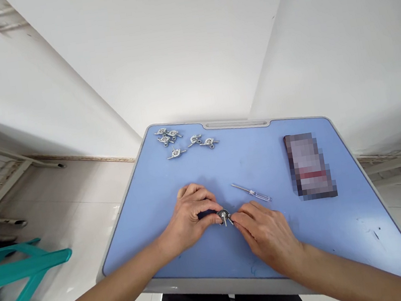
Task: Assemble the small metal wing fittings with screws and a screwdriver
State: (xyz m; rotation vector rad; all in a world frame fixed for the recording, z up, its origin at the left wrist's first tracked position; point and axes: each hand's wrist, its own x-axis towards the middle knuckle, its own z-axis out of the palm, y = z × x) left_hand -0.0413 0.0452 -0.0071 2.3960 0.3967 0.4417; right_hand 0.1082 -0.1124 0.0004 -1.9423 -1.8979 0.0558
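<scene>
**First:** Your biggest thing here is the blue-topped table (136,200), and both your hands are over its near half. How do they stand?

**Second:** Your left hand (194,215) is curled, with thumb and forefinger nearly closed, pinching one side of a small metal fitting. Your right hand (266,223) has its fingertips drawn together at the other side, seemingly nipping a projecting arm; your own fingers hide the exact contact.

**First:** To your right lies a pixelated flat slab (310,166), and just beyond your hands a screwdriver (254,193) with a clear handle, touched by neither.

**Second:** Six loose fittings (195,140) rest near the far left corner. The one you hold, the metal fitting (224,216), is between your fingertips, close to the table's near edge.

**First:** How will it handle for you?

**Second:** Light but stiff, I'd judge, and hardly fragile. Smooth metal could slip or twist, so take it by the rounded body's edges and treat the thin prongs as the weakest hold.
</scene>
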